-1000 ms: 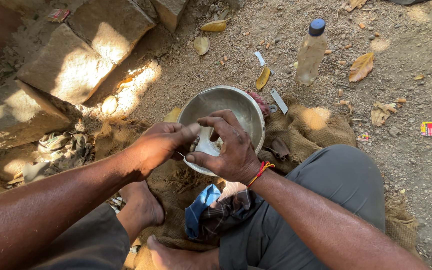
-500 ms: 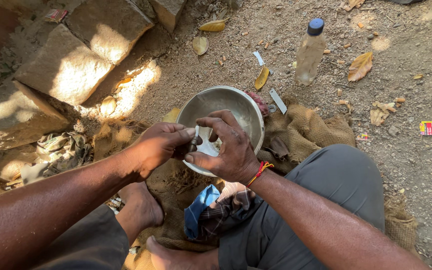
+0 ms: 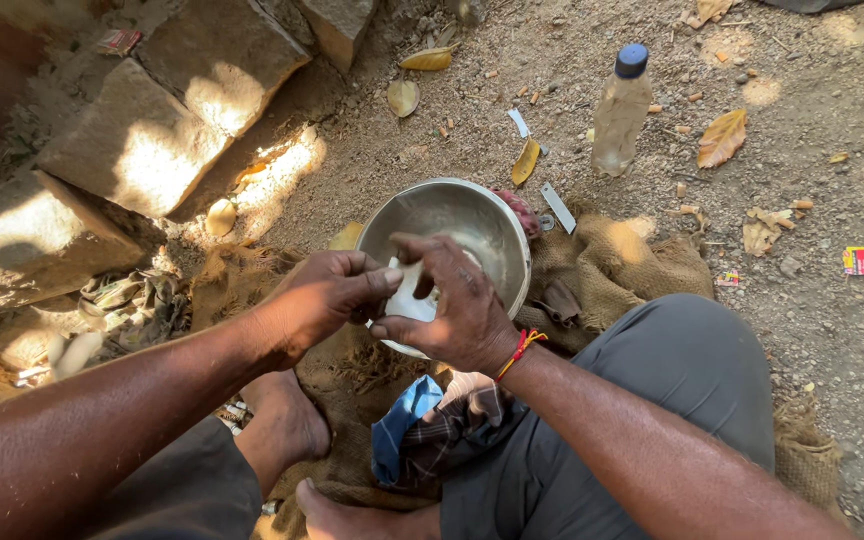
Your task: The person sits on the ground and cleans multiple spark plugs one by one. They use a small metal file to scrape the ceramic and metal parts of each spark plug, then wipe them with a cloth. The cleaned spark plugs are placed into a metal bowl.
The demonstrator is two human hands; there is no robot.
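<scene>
Both my hands meet over a round metal bowl (image 3: 472,215) that sits on the ground in front of me. My left hand (image 3: 327,295) and my right hand (image 3: 452,310) both grip a small white piece (image 3: 410,298) between the fingers, just above the bowl's near rim. A red and yellow thread is tied around my right wrist. What the white piece is cannot be made out; most of it is hidden by my fingers.
A plastic bottle with a blue cap (image 3: 620,112) stands beyond the bowl. Burlap sacking (image 3: 612,262) lies under and right of the bowl. Large stone blocks (image 3: 142,140) rise at the left. A blue and checked cloth (image 3: 422,430) lies by my legs. Dry leaves and small scraps litter the dirt.
My hands have stayed over the bowl, fingers shifting slightly on the white piece. Nothing else has moved.
</scene>
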